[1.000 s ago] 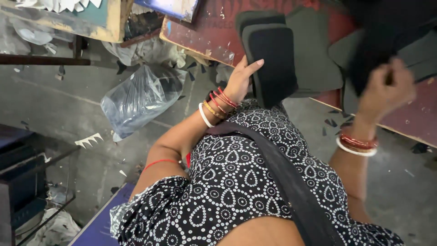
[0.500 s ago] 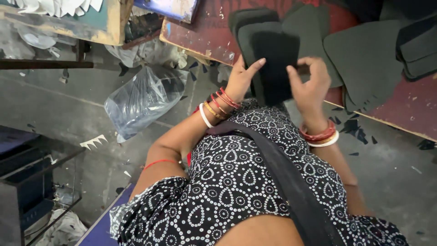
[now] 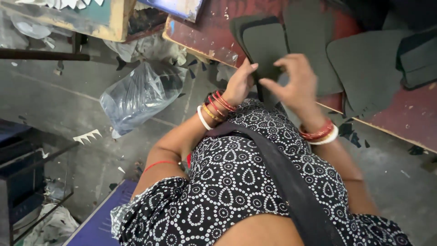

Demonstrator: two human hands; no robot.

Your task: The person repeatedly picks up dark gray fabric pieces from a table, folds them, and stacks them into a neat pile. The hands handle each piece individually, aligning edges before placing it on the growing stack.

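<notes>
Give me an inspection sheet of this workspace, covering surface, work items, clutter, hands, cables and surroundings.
Surface: worn red board, paint chipped at its near edge.
Work items: stack of dark sole-shaped cutouts held upright at the board edge; more dark sheets lie flat on the board.
Clutter: clear plastic bag and dark and white offcuts on the grey floor.
Hands: left hand grips the stack's side; right hand is at its front, blurred, grip unclear.
Cables: nothing seen.
Surroundings: dark metal frame at left, blue surface below.
</notes>
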